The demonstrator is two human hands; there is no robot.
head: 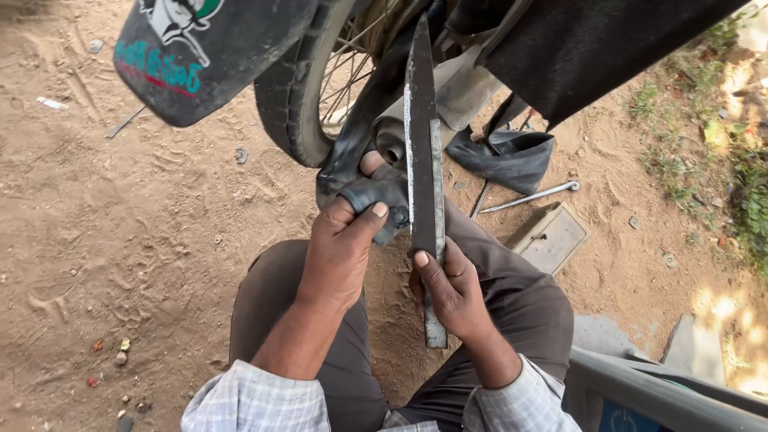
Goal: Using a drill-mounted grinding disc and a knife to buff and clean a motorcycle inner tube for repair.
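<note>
Sandy ground (120,240) stretches away to the left of the wheel (308,96), scattered with small pebbles and a thin metal rod (124,122). Over the wheel's left edge hangs a dark mudguard (200,56) with painted markings. Just below the wheel, the person's left hand (340,248) has its grip closed on a black rubber inner tube (376,196), the thumb pressed on top and the tube folded over the fingers; the tube runs up from the hand into the tyre. Right beside the tube, touching it, stands a long flat metal blade (422,160), upright and reaching up across the wheel's spokes. The right hand (452,292), below and to the right of the wheel, has its grip closed around the blade's lower part, thumb laid along the flat face. Both forearms wear checked sleeves, and dark trousers cover the knees beneath them. Further right of the wheel, a slack piece of black rubber (508,156) lies on the ground, with a slim metal tool (532,196) next to it and a flat rectangular metal tin (552,236) just below that. Grass (736,176) grows at the far right.
</note>
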